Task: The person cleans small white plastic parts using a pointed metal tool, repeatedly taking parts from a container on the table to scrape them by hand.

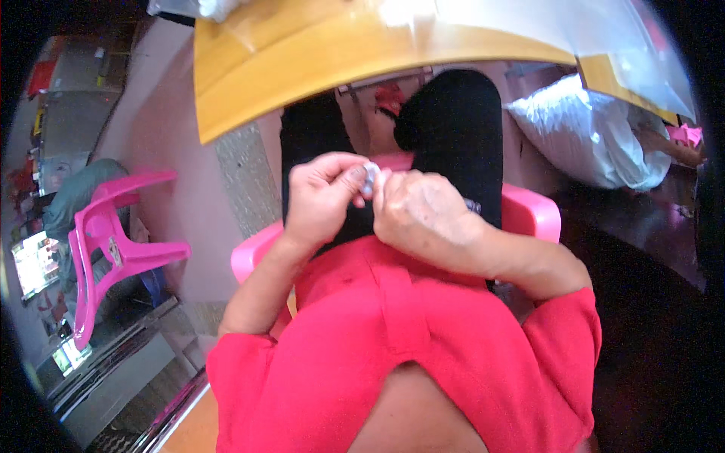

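Both hands meet above my lap, in front of my red top. My left hand pinches a small whitish, shiny piece between thumb and fingertips; its kind is too small to make out. My right hand is closed, knuckles up, with its fingertips against the right side of that piece. A short dark end shows beside the right wrist; whether it belongs to something in the right palm, I cannot tell.
I sit in a pink plastic chair. Ahead is a yellow tabletop with clear plastic sheeting over it. A large white sack lies to the right. Another pink chair stands at the left.
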Action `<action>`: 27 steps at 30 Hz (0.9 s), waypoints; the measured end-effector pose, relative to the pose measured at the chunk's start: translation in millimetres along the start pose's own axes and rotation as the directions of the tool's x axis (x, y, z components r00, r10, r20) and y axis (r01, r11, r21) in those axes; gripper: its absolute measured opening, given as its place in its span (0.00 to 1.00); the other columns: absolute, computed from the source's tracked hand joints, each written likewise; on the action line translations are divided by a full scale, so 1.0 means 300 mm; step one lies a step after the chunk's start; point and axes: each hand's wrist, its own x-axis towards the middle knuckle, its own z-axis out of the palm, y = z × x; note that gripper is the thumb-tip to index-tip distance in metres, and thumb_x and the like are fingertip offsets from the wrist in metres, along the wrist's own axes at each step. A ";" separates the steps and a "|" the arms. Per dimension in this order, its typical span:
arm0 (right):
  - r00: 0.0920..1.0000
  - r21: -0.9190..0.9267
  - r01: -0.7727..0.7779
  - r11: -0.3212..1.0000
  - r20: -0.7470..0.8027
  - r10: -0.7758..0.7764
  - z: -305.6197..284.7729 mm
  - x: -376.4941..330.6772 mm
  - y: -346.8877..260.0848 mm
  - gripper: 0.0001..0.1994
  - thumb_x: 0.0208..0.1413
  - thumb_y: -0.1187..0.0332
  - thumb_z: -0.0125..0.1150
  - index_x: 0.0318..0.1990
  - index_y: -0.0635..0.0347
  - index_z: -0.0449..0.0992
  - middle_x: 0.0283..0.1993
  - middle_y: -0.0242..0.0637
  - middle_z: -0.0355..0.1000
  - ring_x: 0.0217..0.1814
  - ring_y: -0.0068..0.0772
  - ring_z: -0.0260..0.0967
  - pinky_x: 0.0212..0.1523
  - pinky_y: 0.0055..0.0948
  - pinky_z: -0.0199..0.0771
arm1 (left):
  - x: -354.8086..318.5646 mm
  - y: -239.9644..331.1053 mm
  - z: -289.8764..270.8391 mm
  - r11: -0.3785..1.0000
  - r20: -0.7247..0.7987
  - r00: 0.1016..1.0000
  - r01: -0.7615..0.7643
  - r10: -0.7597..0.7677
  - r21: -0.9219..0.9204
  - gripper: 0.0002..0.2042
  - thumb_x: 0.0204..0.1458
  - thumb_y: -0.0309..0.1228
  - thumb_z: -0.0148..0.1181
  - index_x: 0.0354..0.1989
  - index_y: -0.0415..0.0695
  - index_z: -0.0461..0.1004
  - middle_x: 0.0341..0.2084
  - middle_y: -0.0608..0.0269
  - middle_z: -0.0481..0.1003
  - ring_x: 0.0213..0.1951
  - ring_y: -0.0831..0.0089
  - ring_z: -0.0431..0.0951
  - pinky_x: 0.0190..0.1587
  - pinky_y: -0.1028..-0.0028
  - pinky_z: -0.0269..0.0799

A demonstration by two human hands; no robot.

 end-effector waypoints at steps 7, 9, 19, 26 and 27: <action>0.973 0.237 -0.183 0.954 -0.094 0.210 -0.038 0.029 0.078 0.11 0.45 0.74 0.53 0.37 0.67 0.67 0.24 0.39 0.68 0.25 0.36 0.71 0.22 0.30 0.72 | 0.216 0.247 -0.110 0.819 -0.118 0.873 -0.387 0.473 0.424 0.08 0.56 0.23 0.51 0.42 0.37 0.73 0.32 0.60 0.76 0.30 0.76 0.76 0.29 0.77 0.73; 0.974 0.269 -0.181 0.946 -0.081 0.209 -0.023 0.025 0.094 0.11 0.44 0.74 0.53 0.37 0.67 0.67 0.25 0.40 0.68 0.26 0.37 0.72 0.23 0.31 0.72 | 0.404 0.418 -0.214 0.448 -0.127 0.535 -0.528 0.835 0.722 0.06 0.52 0.22 0.53 0.36 0.39 0.76 0.25 0.63 0.77 0.26 0.78 0.74 0.29 0.78 0.70; 0.984 0.330 -0.166 0.929 0.000 0.176 0.024 0.040 0.131 0.10 0.43 0.73 0.54 0.34 0.67 0.67 0.25 0.44 0.70 0.27 0.41 0.73 0.24 0.33 0.74 | 0.790 0.607 -0.258 -0.037 0.152 0.256 -0.405 0.955 0.913 0.09 0.51 0.33 0.60 0.37 0.42 0.77 0.27 0.58 0.78 0.29 0.70 0.77 0.34 0.73 0.72; 0.987 0.309 -0.137 0.941 -0.044 0.158 0.035 0.039 0.112 0.04 0.46 0.73 0.52 0.28 0.64 0.68 0.23 0.44 0.71 0.24 0.39 0.74 0.22 0.33 0.74 | 0.832 0.279 -0.073 0.240 0.056 0.619 -0.384 0.784 0.892 0.10 0.44 0.33 0.62 0.28 0.38 0.76 0.24 0.50 0.75 0.30 0.55 0.76 0.37 0.60 0.71; 0.987 0.303 -0.137 0.943 -0.043 0.157 0.037 0.040 0.113 0.04 0.46 0.73 0.52 0.28 0.64 0.68 0.23 0.44 0.71 0.24 0.39 0.74 0.22 0.33 0.74 | 0.833 0.269 -0.071 0.242 0.053 0.615 -0.387 0.787 0.890 0.10 0.44 0.33 0.62 0.28 0.38 0.76 0.24 0.50 0.75 0.30 0.55 0.76 0.37 0.60 0.71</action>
